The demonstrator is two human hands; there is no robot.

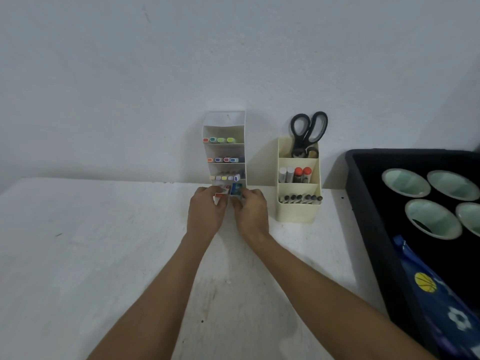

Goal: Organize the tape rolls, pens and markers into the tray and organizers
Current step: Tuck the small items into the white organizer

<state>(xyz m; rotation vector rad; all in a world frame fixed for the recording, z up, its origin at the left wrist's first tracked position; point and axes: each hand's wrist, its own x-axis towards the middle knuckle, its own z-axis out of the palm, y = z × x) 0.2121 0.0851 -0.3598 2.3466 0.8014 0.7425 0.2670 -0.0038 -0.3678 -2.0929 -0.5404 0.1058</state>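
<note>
Both hands at counter's far edge, left hand point(206, 213) pinching red-capped marker point(219, 195), right hand point(250, 211) clamped on small blue item point(236, 189), apparently feeding white tiered organizer's point(225, 149) lowest slot.

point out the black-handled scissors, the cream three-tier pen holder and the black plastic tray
black-handled scissors point(308, 131), head view, on the handle loops
cream three-tier pen holder point(296, 213), head view, on its front wall
black plastic tray point(363, 201), head view, on its left rim
</note>
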